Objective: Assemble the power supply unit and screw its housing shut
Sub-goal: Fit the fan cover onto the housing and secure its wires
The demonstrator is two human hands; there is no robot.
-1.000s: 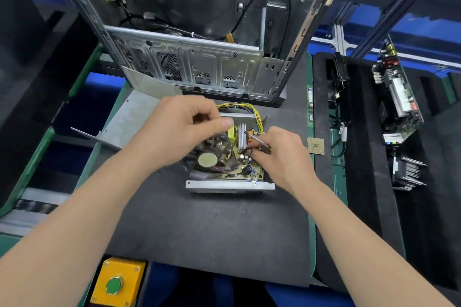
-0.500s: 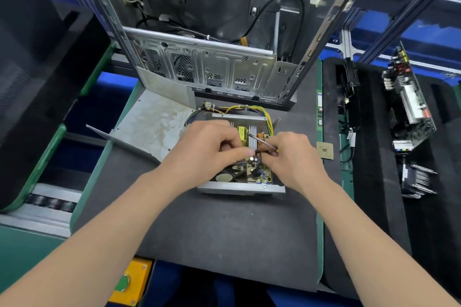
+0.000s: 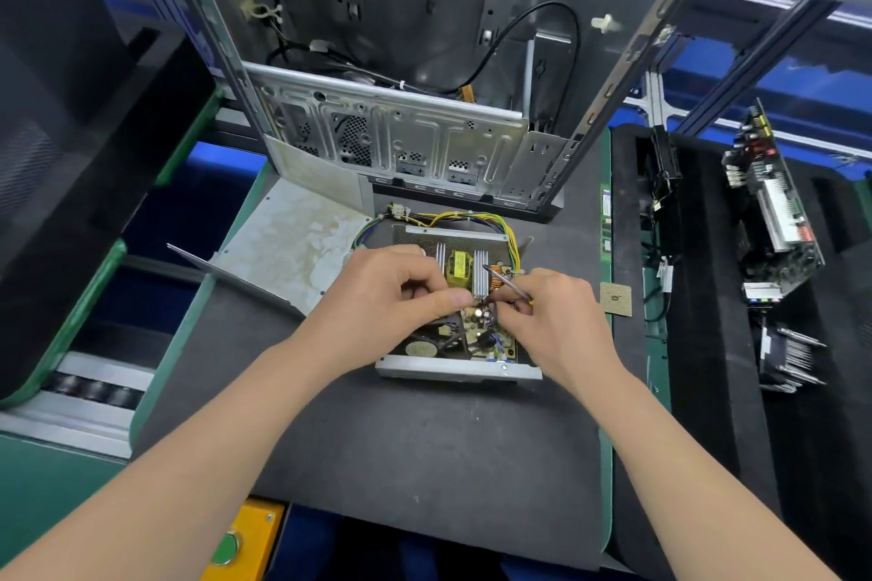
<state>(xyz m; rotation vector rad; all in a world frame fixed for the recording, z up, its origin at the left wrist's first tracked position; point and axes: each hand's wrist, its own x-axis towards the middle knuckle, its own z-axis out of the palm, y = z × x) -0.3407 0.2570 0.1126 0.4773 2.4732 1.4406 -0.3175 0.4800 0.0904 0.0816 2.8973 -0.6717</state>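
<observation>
The open power supply unit (image 3: 476,335) lies mid-way across the black mat (image 3: 424,439), its yellow wire bundle (image 3: 472,217) looping along the far edge. The 2 hands crowd over its circuit board and hide much of it. The left hand (image 3: 391,297) has curled fingers with the thumb against the forefinger; whether anything sits between them I cannot tell. The right hand (image 3: 552,316) pinches a thin metal tool (image 3: 505,281). A loose housing cover (image 3: 297,241) lies just left, a computer case (image 3: 391,142) stands behind, a small square chip (image 3: 616,299) sits right, and circuit boards (image 3: 774,222) rest farther right.
</observation>
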